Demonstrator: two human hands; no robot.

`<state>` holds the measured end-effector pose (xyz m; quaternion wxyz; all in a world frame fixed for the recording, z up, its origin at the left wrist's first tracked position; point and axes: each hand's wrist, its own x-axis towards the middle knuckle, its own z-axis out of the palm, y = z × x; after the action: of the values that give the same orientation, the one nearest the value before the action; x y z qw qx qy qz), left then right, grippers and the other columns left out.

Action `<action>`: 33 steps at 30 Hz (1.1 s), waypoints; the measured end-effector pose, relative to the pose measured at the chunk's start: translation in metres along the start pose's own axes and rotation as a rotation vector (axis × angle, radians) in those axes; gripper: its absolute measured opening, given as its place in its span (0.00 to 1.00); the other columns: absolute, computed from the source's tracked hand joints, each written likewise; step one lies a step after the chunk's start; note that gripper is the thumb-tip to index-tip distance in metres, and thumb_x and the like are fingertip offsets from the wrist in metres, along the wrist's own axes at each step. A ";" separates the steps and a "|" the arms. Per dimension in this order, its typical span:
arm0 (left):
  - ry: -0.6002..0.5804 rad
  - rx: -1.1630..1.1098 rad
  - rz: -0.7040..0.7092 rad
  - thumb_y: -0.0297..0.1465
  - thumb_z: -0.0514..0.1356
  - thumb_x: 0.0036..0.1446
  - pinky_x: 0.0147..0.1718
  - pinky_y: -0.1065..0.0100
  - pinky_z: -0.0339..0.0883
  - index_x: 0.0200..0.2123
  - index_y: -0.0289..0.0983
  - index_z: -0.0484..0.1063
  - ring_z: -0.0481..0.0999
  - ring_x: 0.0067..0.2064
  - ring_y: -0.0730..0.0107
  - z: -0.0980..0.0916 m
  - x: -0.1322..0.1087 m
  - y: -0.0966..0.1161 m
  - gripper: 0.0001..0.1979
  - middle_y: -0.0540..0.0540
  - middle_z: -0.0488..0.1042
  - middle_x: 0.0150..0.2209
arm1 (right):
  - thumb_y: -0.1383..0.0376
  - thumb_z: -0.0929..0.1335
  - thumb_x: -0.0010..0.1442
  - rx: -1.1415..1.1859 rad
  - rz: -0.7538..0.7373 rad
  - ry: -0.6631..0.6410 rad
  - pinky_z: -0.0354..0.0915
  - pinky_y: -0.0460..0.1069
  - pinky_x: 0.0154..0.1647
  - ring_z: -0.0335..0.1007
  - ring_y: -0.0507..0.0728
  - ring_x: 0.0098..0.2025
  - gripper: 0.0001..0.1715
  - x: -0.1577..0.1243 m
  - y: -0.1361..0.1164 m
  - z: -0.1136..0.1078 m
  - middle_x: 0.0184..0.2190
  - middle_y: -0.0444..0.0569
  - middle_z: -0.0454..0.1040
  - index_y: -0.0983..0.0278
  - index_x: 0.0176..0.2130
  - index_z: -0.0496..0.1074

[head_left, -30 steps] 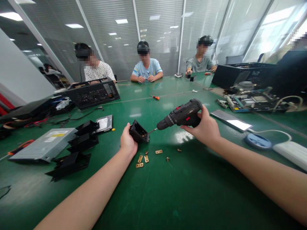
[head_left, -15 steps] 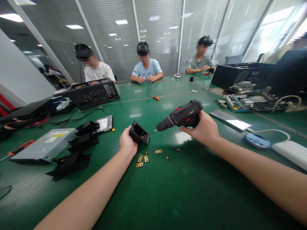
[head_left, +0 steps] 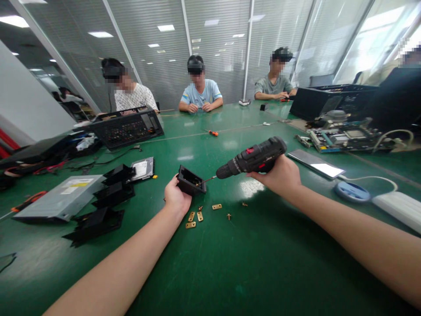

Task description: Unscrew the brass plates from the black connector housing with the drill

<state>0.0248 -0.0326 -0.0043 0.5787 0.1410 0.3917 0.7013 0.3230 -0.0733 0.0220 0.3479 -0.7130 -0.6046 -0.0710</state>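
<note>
My left hand (head_left: pixel 177 196) is closed on a small black open box (head_left: pixel 191 181), tilted so its hollow faces up and right. Small brass-coloured parts show inside it. My right hand (head_left: pixel 283 176) grips a black power drill (head_left: pixel 253 159) held level above the table. The drill's thin bit (head_left: pixel 208 180) points left, its tip at the box's opening; whether it touches a screw cannot be made out. Below the box lie several brass plates (head_left: pixel 217 206), with small brass screws (head_left: pixel 229 216) beside them.
Three black brackets (head_left: pixel 115 192), a silver drive (head_left: pixel 64 197) and a hard disk (head_left: pixel 143 168) lie at left. A phone (head_left: pixel 315 163), blue disc (head_left: pixel 351 192) and circuit boards (head_left: pixel 348 134) are at right. An orange screwdriver (head_left: pixel 213 133) lies ahead; people sit across the table (head_left: pixel 263 263).
The drill has shifted slightly right and its body has rolled a little. The black box has turned slightly in my left hand, and the bit now lies at a flatter angle.
</note>
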 end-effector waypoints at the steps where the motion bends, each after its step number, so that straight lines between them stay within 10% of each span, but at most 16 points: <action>1: -0.009 -0.007 -0.002 0.28 0.56 0.50 0.40 0.60 0.75 0.31 0.40 0.72 0.78 0.34 0.61 -0.001 0.001 0.000 0.05 0.46 0.77 0.30 | 0.37 0.78 0.42 0.001 -0.003 -0.011 0.73 0.62 0.37 0.81 0.78 0.43 0.41 0.002 0.000 0.000 0.38 0.59 0.83 0.62 0.45 0.74; 13: -0.128 0.068 -0.097 0.26 0.57 0.45 0.40 0.57 0.74 0.32 0.37 0.73 0.78 0.35 0.57 -0.003 0.002 0.013 0.09 0.42 0.77 0.32 | 0.47 0.76 0.46 -0.020 -0.002 -0.003 0.72 0.59 0.34 0.82 0.74 0.39 0.28 0.003 -0.001 0.003 0.36 0.56 0.82 0.61 0.41 0.73; 24: -0.242 0.907 -0.073 0.30 0.58 0.56 0.23 0.73 0.58 0.29 0.35 0.72 0.68 0.24 0.71 -0.013 0.011 0.044 0.06 0.47 0.72 0.24 | 0.47 0.76 0.45 -0.031 -0.020 0.012 0.70 0.57 0.33 0.82 0.73 0.39 0.29 0.002 0.001 0.006 0.36 0.57 0.83 0.62 0.41 0.73; 29: -0.428 1.126 -0.306 0.41 0.54 0.62 0.17 0.75 0.44 0.31 0.35 0.72 0.60 0.18 0.75 -0.009 0.004 0.057 0.17 0.49 0.66 0.19 | 0.48 0.77 0.45 -0.013 -0.030 0.028 0.69 0.56 0.33 0.81 0.72 0.38 0.28 0.002 0.000 0.006 0.36 0.56 0.83 0.61 0.40 0.73; 33: -0.407 1.110 -0.364 0.40 0.50 0.64 0.17 0.74 0.54 0.32 0.33 0.73 0.67 0.18 0.71 -0.008 0.003 0.060 0.19 0.44 0.70 0.19 | 0.49 0.76 0.45 -0.008 -0.039 0.036 0.69 0.57 0.34 0.81 0.72 0.39 0.27 0.002 0.002 0.005 0.36 0.56 0.83 0.61 0.39 0.72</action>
<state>-0.0234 -0.0344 0.0321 0.5926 0.4828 0.5977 0.2417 0.3232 -0.0687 0.0183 0.3545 -0.7009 -0.6120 -0.0929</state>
